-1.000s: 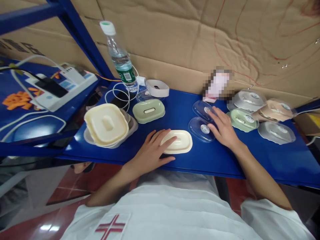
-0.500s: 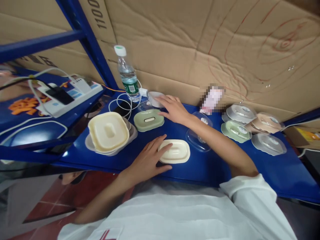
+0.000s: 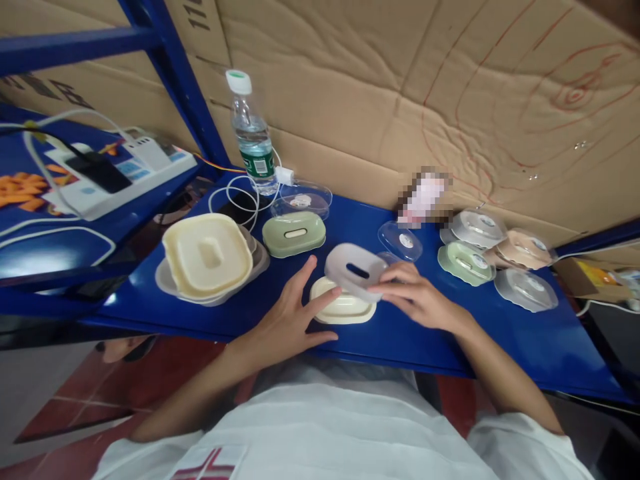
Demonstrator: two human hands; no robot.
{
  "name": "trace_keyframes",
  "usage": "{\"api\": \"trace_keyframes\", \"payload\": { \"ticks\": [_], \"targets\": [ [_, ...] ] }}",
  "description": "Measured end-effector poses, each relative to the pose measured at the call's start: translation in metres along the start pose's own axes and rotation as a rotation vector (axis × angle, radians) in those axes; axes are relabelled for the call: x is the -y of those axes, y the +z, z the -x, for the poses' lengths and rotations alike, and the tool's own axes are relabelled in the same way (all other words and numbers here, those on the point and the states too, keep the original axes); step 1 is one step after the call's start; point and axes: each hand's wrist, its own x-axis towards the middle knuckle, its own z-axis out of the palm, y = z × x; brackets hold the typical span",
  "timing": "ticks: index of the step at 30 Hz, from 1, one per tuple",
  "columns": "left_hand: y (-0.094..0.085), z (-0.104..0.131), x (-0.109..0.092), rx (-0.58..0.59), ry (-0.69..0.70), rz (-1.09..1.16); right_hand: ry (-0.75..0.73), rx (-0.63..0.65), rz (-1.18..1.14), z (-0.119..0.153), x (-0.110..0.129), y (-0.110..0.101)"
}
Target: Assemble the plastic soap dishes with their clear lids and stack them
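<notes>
Between the fingers and thumb of my right hand (image 3: pixel 420 297) is a grey oval soap dish (image 3: pixel 340 261) with a slot through its middle. It is tilted above a cream soap dish (image 3: pixel 350 312) on the blue table and partly covers it. My left hand (image 3: pixel 287 317) is open at the cream dish's left side, fingers spread; whether a finger touches it, I cannot tell. Farther back sits a green soap dish (image 3: pixel 315 235) with a slot. Clear oval lids lie behind it (image 3: pixel 320 197) and to the right (image 3: pixel 393 237).
Stacked cream and grey dishes (image 3: pixel 210 257) stand at left. Behind them are a water bottle (image 3: pixel 253 143) and a white cable (image 3: pixel 213 200). Several lidded dishes (image 3: pixel 525 290) sit at right, near a blurred pinkish object (image 3: pixel 425 197). Cardboard (image 3: pixel 350 100) walls the back.
My right hand has come back toward me from the rear of the table, bringing the grey soap dish above the cream one. My left hand stays open beside the cream dish.
</notes>
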Motion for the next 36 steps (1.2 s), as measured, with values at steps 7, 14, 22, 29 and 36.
{"api": "trace_keyframes", "payload": {
  "ticks": [7, 14, 22, 29, 36],
  "targets": [
    [-0.007, -0.011, 0.000, 0.184, 0.122, -0.062, 0.013, 0.143, -0.114, 0.010, 0.008, 0.012],
    [-0.004, -0.010, 0.000, 0.164, 0.196, -0.135, 0.008, 0.137, -0.036, 0.010, 0.010, 0.013],
    [-0.005, -0.009, 0.000, 0.207, 0.043, -0.046, 0.390, 0.111, 0.305, 0.034, -0.017, -0.002],
    [0.002, 0.000, 0.008, 0.238, -0.230, 0.111, 0.318, -0.022, 0.110, 0.027, -0.017, -0.008],
    [0.000, -0.005, 0.005, 0.231, -0.243, 0.222, -0.103, -0.019, 0.104, 0.015, 0.017, 0.024]
  ]
}}
